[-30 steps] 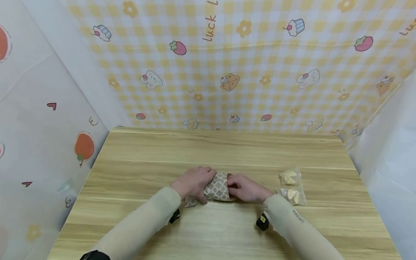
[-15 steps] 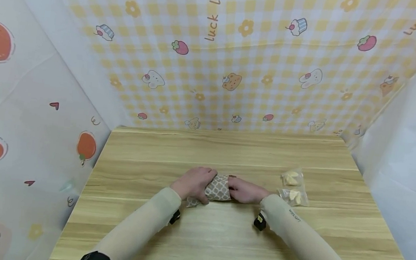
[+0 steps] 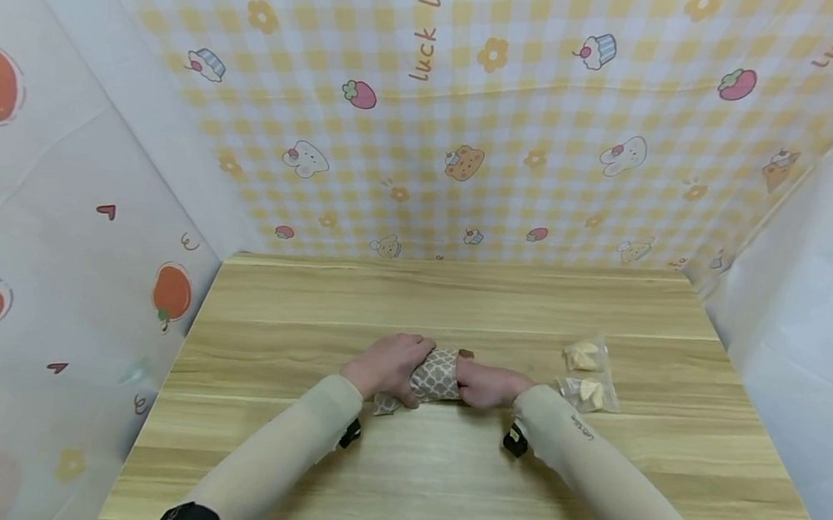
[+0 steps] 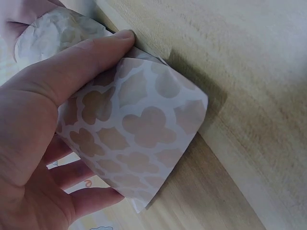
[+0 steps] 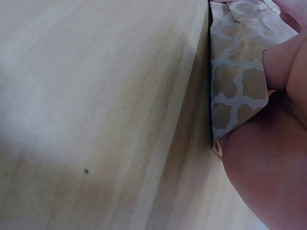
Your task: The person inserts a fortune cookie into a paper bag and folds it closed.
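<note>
A paper bag [image 3: 437, 374] with a white lattice pattern on tan lies on its side at the middle of the table. My left hand [image 3: 388, 368] grips it around its left part, thumb on the near side and fingers around the far side. The bag's flat end [image 4: 153, 129] sticks out past that hand in the left wrist view. At the bag's right-hand opening is my right hand [image 3: 492, 384], its fingers reaching inside the mouth. In the right wrist view the bag's edge [image 5: 240, 100] covers those fingers, and I cannot tell whether they hold anything.
Two small clear packets [image 3: 589, 375] with pale yellow pieces inside lie to the right, beyond my right wrist. The wood-grain table [image 3: 431, 496] backs onto a yellow checked cloth [image 3: 429, 127]. White sheets [image 3: 822, 274] rise at both sides.
My right hand has shifted left, deeper into the bag's mouth, and turned a little. More of the bag's brown inner edge shows above it. The left hand keeps its grip.
</note>
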`<state>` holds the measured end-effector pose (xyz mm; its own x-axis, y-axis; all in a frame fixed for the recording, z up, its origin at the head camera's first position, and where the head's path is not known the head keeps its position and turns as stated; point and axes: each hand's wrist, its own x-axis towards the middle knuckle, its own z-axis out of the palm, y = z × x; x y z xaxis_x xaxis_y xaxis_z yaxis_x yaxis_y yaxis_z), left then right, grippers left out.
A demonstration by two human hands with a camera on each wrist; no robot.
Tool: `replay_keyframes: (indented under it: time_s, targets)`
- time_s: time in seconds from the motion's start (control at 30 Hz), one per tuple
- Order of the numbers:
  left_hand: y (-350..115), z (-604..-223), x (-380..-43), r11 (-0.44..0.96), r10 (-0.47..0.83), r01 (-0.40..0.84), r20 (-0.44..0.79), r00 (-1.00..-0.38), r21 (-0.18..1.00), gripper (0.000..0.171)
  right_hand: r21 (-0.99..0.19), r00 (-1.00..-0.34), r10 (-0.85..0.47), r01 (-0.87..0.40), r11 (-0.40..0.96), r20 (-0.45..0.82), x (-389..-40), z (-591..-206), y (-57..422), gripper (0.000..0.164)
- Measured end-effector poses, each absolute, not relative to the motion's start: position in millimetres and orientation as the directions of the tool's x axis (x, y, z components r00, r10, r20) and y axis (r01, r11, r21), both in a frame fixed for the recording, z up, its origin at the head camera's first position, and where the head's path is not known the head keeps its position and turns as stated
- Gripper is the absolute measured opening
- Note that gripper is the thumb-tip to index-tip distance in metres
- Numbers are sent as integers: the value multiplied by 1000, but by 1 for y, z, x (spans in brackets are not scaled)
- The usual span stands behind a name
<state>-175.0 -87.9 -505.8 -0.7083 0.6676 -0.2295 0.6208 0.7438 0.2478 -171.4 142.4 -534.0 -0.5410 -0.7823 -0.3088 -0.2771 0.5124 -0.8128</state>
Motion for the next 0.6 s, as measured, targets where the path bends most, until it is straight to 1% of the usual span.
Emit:
replay_keyframes:
  time_s: [0.07,0.17,0.33,0.47,0.6]
  targets:
    - [-87,-506,-175,745,666,620,-229,-710,245,85,-817,-533,-788,-276,507,-309,-172,-533,143,63]
    - [-87,-506,-175,746,665,619,-227,-711,247,84,-825,-530,-804,-305,476,-268,-172,-535,144,58]
    - [-88,-506,-174,745,666,616,-221,-713,256,81,-833,-562,-800,-327,447,-208,-171,-538,146,49]
    - [-89,-506,-172,740,670,620,-220,-708,260,83,-841,-580,-788,-306,445,-207,-170,-539,147,42]
    - [-89,-506,-170,737,675,627,-229,-701,255,85,-840,-587,-785,-312,443,-196,-170,-541,146,37]
